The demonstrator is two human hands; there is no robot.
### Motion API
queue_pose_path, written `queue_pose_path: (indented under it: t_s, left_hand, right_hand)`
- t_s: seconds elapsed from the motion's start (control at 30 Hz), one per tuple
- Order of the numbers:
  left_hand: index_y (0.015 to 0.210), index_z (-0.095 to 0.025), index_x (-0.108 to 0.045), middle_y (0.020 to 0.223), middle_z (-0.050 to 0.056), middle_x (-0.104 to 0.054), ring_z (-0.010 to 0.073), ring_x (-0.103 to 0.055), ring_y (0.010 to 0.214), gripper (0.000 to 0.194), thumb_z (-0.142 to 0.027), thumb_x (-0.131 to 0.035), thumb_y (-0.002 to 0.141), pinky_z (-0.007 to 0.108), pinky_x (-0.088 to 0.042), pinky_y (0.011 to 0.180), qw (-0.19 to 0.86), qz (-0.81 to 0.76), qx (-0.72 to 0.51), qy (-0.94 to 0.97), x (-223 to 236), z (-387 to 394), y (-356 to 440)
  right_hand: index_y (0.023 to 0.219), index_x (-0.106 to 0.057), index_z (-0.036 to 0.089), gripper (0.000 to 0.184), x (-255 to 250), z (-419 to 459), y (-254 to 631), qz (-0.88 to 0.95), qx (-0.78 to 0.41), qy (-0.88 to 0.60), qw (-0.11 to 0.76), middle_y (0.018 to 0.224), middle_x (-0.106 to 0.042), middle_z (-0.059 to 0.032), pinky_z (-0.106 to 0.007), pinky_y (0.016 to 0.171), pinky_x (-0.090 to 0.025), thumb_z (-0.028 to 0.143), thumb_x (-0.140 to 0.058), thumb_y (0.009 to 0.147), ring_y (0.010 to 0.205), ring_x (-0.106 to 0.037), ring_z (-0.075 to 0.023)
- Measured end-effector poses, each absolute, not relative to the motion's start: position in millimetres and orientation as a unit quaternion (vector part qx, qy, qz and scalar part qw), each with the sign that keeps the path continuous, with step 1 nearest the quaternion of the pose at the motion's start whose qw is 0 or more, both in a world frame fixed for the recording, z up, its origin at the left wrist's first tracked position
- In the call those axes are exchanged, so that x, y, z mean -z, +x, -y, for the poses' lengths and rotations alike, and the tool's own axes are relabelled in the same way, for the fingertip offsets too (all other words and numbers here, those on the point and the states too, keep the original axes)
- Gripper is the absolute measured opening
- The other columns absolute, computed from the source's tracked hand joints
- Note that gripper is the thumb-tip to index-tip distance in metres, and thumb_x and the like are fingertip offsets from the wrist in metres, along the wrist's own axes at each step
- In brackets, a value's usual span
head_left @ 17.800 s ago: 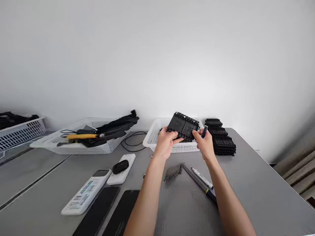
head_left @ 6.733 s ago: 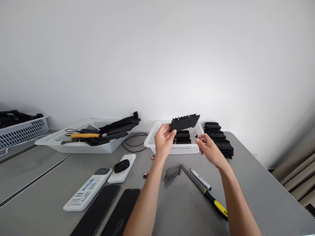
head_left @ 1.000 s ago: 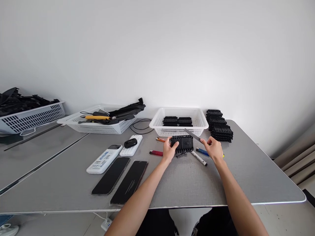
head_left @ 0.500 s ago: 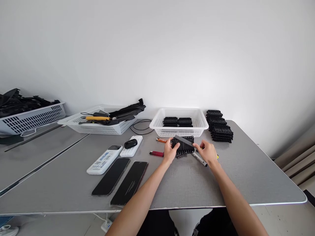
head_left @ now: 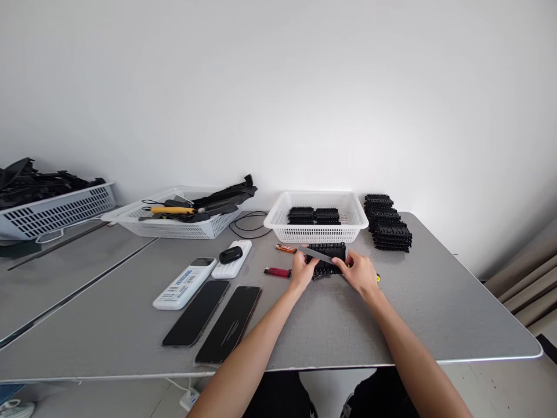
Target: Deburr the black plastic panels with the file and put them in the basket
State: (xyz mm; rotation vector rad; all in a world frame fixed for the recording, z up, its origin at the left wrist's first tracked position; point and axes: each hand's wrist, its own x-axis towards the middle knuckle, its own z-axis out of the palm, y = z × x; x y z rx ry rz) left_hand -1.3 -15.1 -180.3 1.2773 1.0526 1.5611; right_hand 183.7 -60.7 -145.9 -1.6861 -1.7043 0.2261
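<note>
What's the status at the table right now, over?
Left hand steadies black plastic part on table. Right hand holds flat metal file across it. Red lighter lies just left, apart.

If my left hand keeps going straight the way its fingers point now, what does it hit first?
The left hand already touches the black plastic part lying on the table. Past that part, the near wall of the white basket looks next in line, though depth is hard to judge.
</note>
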Motion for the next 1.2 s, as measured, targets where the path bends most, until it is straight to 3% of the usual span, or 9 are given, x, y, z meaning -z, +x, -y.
queue_pose_path:
  t_s: [0.33,0.47,0.6,0.7,0.93,1.07,1.2]
  left_hand:
    - [0.097,-0.019,-0.055,0.086,0.005,-0.069,0.0212,-0.067,0.081,0.035,-0.032,-0.073,0.069,0.034,-0.051,0.076,0.414,-0.440,-0.622,0.498,175,14,-8]
    - [0.097,-0.019,-0.055,0.088,0.005,-0.069,0.0213,-0.067,0.081,0.034,-0.032,-0.072,0.071,0.033,-0.050,0.075,0.407,-0.435,-0.608,0.524,175,16,-5]
    - [0.098,-0.019,-0.056,0.082,0.004,-0.068,0.0214,-0.065,0.074,0.033,-0.035,-0.071,0.073,0.032,-0.049,0.069,0.385,-0.444,-0.586,0.559,175,26,5]
    - [0.098,-0.020,-0.057,0.077,0.003,-0.067,0.0210,-0.063,0.071,0.030,-0.034,-0.070,0.074,0.031,-0.047,0.067,0.355,-0.452,-0.569,0.588,174,34,13]
    - [0.098,-0.019,-0.056,0.078,0.003,-0.067,0.0200,-0.063,0.071,0.035,-0.035,-0.073,0.071,0.030,-0.047,0.065,0.413,-0.426,-0.576,0.562,172,28,6]
    - [0.097,-0.020,-0.056,0.083,0.003,-0.066,0.0187,-0.062,0.071,0.037,-0.036,-0.074,0.069,0.030,-0.048,0.067,0.446,-0.415,-0.587,0.534,168,26,2]
    - [0.091,-0.021,-0.059,0.086,0.003,-0.066,0.0197,-0.062,0.079,0.032,-0.039,-0.073,0.070,0.030,-0.048,0.071,0.427,-0.433,-0.589,0.533,160,31,5]
  right_hand:
    - [0.063,-0.044,0.023,0.052,140,54,217,0.558,-0.082,-0.719,0.407,0.059,-0.054,-0.0006,-0.027,0.054,-0.026,0.071,-0.047,0.083,0.056,-0.046,-0.0166]
    - [0.078,-0.053,0.022,0.047,136,56,208,0.554,-0.092,-0.692,0.454,0.077,-0.060,-0.0027,-0.027,0.059,-0.032,0.068,-0.042,0.087,0.067,-0.053,-0.0180]
    - [0.103,-0.058,0.023,0.054,134,62,188,0.582,-0.123,-0.665,0.451,0.100,-0.056,-0.0055,-0.028,0.061,-0.038,0.069,-0.057,0.075,0.075,-0.057,-0.0194]
    - [0.110,-0.057,0.024,0.061,135,64,180,0.568,-0.151,-0.664,0.462,0.108,-0.053,-0.0069,-0.030,0.062,-0.042,0.066,-0.065,0.068,0.077,-0.059,-0.0197]
    - [0.089,-0.067,0.020,0.044,137,56,197,0.556,-0.227,-0.622,0.502,0.085,-0.062,-0.0042,-0.030,0.066,-0.041,0.058,-0.067,0.069,0.075,-0.056,-0.0203]
    - [0.067,-0.059,0.019,0.043,139,53,201,0.553,-0.346,-0.561,0.510,0.055,-0.047,0.0036,-0.026,0.053,-0.033,0.062,-0.063,0.073,0.052,-0.041,-0.0126]
    - [0.066,-0.057,0.019,0.045,140,52,199,0.529,-0.430,-0.512,0.523,0.049,-0.035,0.0072,-0.025,0.045,-0.025,0.062,-0.071,0.066,0.044,-0.028,-0.0087]
